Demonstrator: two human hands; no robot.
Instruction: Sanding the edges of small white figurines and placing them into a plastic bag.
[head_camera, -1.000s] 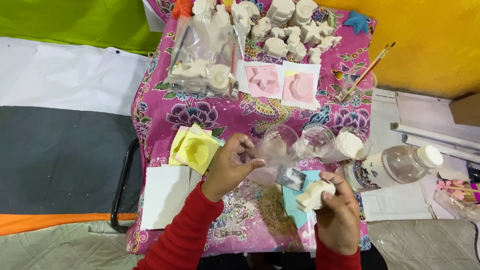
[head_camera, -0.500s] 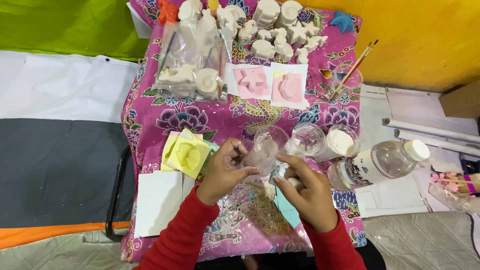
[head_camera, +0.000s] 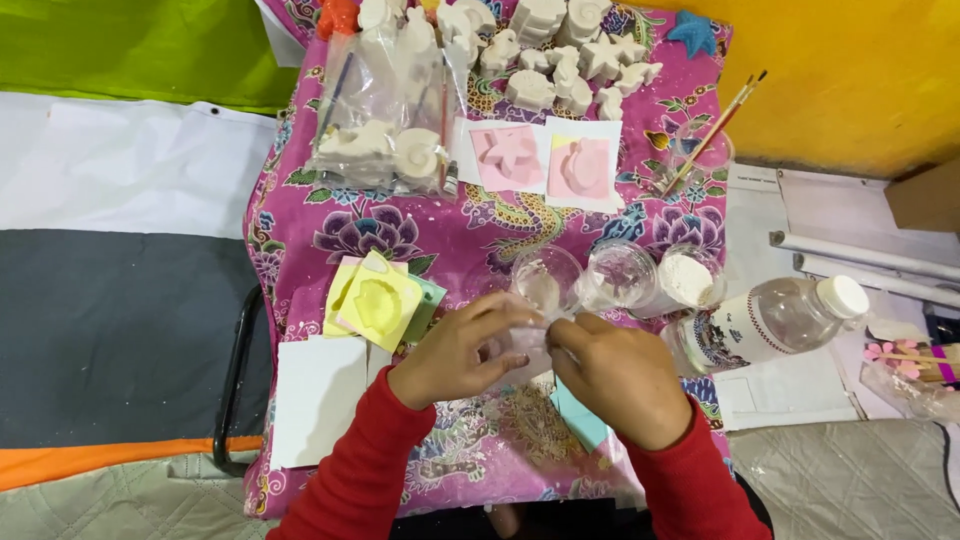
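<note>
1. The left hand (head_camera: 455, 352) and the right hand (head_camera: 618, 375) meet at the centre of the desk (head_camera: 450, 230), which carries a pink flowered cloth. Both hold one small clear plastic piece (head_camera: 525, 338), probably a little bag or wrapper; I cannot tell exactly which.
2. The left fingers (head_camera: 505, 312) are curled and pinch the upper left edge of the plastic piece. The right fingers (head_camera: 570, 330) are pressed together on its right edge. What is inside the piece is hidden by the hands.
3. The plastic piece lies between the two hands, at 3 o'clock from the left hand and at 9 o'clock from the right hand. Both hands touch it, so neither is nearer. Its long axis is not clear.
4. At 12 o'clock from the hands, just beside them, stands an empty clear cup (head_camera: 547, 280). A second clear cup (head_camera: 620, 272) and a cup of white powder (head_camera: 688, 280) follow toward 1 o'clock.
5. A clear bottle (head_camera: 775, 318) lies on its side at 3 o'clock from the right hand, cap pointing to the right.
6. A yellow mould (head_camera: 378, 300) lies at 10 o'clock from the left hand, near but apart.
</note>
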